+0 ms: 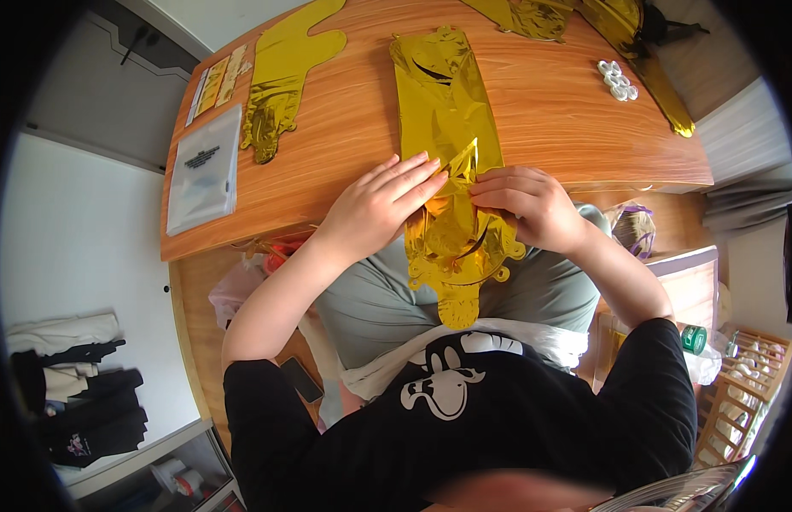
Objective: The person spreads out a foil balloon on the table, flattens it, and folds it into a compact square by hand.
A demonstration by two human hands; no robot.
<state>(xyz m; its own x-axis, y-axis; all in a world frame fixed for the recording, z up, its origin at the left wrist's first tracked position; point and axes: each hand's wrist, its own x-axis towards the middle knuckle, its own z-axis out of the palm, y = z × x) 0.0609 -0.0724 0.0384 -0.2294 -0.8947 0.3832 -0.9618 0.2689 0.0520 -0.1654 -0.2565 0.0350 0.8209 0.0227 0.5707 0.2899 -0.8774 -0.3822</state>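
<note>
A flat gold foil balloon lies lengthwise across the table's near edge, its tabbed lower end hanging over my lap. Between my hands its foil is pushed up into a pointed fold. My left hand holds the left side of the foil, fingers pressed together on top and thumb out of sight. At the right side, my right hand grips the same balloon with bent fingers; its thumb is hidden too.
On the wooden table lie another flat gold balloon, a stack of clear plastic bags, printed cards and white ribbon rolls. More gold foil sits at the far right. A dark phone rests beside my left thigh.
</note>
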